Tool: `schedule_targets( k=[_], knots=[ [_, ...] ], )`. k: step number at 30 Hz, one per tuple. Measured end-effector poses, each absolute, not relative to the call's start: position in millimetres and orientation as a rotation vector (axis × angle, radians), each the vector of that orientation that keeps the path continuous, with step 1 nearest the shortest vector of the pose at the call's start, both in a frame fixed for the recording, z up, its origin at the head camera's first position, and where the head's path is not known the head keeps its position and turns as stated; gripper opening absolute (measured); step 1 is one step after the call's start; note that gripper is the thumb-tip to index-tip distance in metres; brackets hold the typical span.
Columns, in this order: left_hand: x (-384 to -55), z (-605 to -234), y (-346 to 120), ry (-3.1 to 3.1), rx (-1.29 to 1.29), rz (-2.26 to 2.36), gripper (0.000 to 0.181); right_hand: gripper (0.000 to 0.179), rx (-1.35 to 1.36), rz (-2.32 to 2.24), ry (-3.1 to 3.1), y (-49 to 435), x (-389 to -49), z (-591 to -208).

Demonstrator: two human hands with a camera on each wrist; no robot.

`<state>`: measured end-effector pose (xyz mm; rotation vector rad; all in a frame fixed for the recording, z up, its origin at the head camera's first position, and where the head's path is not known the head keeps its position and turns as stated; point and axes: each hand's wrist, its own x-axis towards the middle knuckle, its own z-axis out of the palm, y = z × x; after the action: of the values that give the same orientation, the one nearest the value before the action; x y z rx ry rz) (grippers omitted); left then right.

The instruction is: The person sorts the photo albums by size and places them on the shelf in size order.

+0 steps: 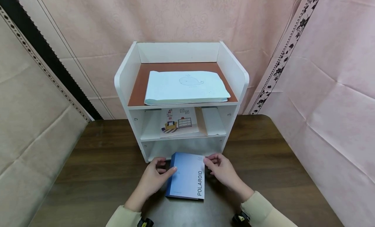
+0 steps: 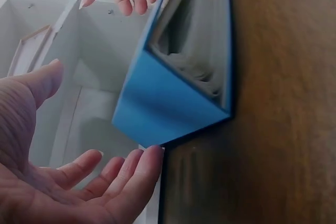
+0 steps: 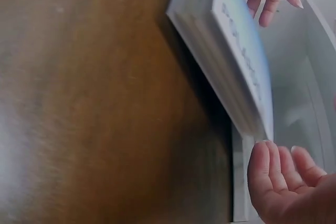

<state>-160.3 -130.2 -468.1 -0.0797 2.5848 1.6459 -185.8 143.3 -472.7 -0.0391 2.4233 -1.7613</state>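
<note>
A blue photo album (image 1: 187, 176) marked POLAROID lies front cover up on the table, before the white shelf unit. Its dark blue spine (image 2: 168, 98) and the loose pages between its covers show in the left wrist view. Beside the spine is my left hand (image 1: 153, 178), thumb and fingers spread apart, the thumb overlapping the cover's edge in the head view. At the album's far right corner is my right hand (image 1: 224, 171), its fingers (image 3: 268, 166) loosely bent and the fingertips right by that corner. Neither hand is wrapped round the album.
The shelf unit (image 1: 240, 74) stands at the table's back. On its brown top lies a pale sheet stack (image 1: 187, 87) with a whale drawing; a printed picture (image 1: 181, 121) lies on the middle shelf. Pink cloth (image 1: 187, 19) hangs behind the wooden table (image 1: 88, 175).
</note>
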Motion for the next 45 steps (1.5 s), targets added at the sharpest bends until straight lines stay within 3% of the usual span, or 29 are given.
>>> schedule_targets(
  k=[8, 17, 26, 45],
  knots=[
    [-156.2, -478.1, -128.4, 2.589, -0.110, 1.616, 0.074, 0.063, -0.016, -1.787, 2.288, 138.1, -179.5, -486.9],
    [-156.7, -489.2, -126.2, 2.606, -0.140, 1.601, 0.075, 0.075, -0.042, -1.726, 2.215, 135.4, -180.1, -494.4],
    [-155.4, -492.7, -122.9, 2.601, -0.160, 1.560, 0.081, 0.078, -0.056, -1.711, 2.160, 132.8, -179.7, -496.1],
    [-150.4, -498.6, -118.1, 2.321, -0.063, 1.710, 0.097, 0.067, -0.076, -1.577, 2.288, 129.4, -177.2, -498.3]
  ],
)
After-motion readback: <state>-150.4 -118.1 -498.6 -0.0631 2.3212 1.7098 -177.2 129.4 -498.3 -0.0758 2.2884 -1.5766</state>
